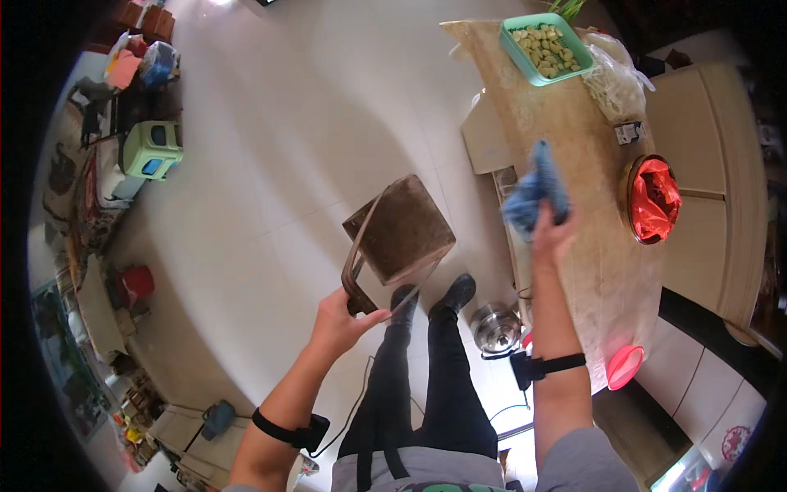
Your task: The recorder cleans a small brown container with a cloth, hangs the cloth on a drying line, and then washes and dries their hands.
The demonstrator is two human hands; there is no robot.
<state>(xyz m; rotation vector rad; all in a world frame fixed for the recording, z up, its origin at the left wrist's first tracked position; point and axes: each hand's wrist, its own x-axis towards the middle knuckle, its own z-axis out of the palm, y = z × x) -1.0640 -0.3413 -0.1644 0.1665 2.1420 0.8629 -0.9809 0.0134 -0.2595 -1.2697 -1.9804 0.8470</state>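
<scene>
My left hand (347, 320) is closed around the top of the backrest of a brown chair (409, 230). The chair's square, worn seat faces up on the floor just beyond my feet, and thin frame bars run from it towards my hand. Over the near edge of a long table (590, 270), my right hand (550, 237) grips a crumpled blue cloth (538, 194). The cloth is blurred and hangs partly past the fingers. Whether it touches the tabletop, I cannot tell.
On the table stand a green basket (547, 49) of pale pieces, clear plastic bags (615, 80), a round container with a red bag (656, 200) and a pink bowl (625, 367). A steel kettle (495, 329) sits on the floor by my right foot.
</scene>
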